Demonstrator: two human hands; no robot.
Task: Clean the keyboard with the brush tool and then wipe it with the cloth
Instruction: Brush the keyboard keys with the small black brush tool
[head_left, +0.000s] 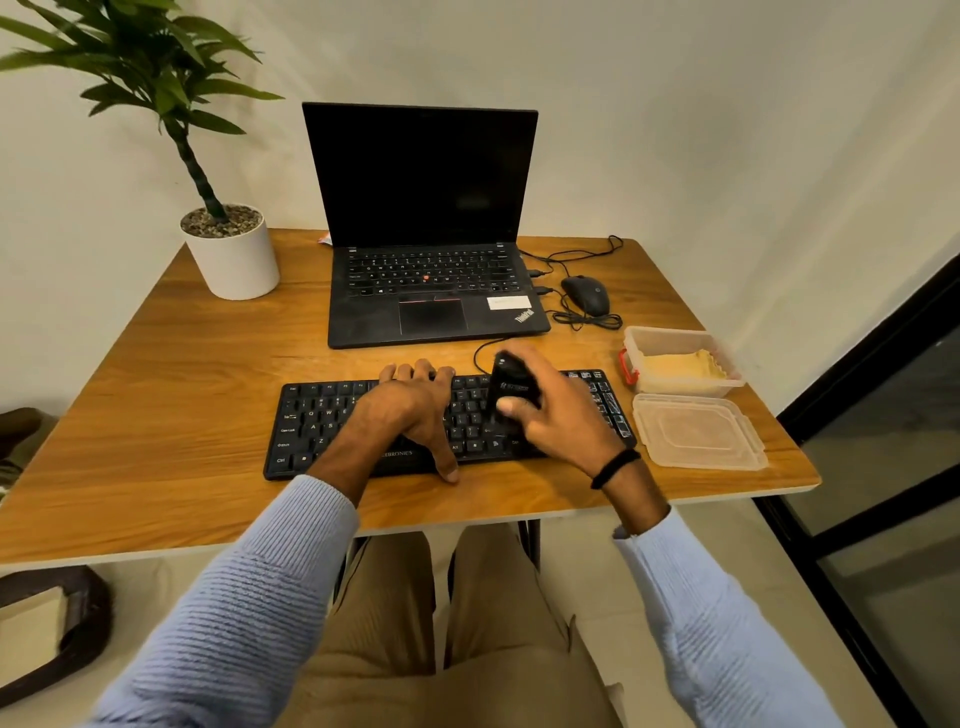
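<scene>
black keyboard (332, 415) lying across the near middle of the worktop (171, 395), cable running off toward twelve o'clock. left hand (410, 410) pressed flat on the middle keys, fingers (415, 373) spread wide to the far edge, thumb hooked over the near edge, holding nothing but steadying the board. right hand (561, 415) wrapped around the brush tool (511, 387), fingers closed on its dark body, held upright over the right-hand keys; bristle end hidden, so contact with the keys cannot be told.

likely risks: pressing too hard and popping a keycap; sweeping dust toward three o'clock into the open box (680, 345) holding the yellow cloth (680, 366); knocking the loose lid (698, 431) lying just beside the keyboard's right end; brush snagging the cable at twelve o'clock.

around: open laptop (421, 228) at twelve o'clock, mouse (586, 293) and its tangled wire at one o'clock, potted plant (231, 254) at ten o'clock, well apart. left hand itself covering the middle keys, blocking the brush there until lifted.
</scene>
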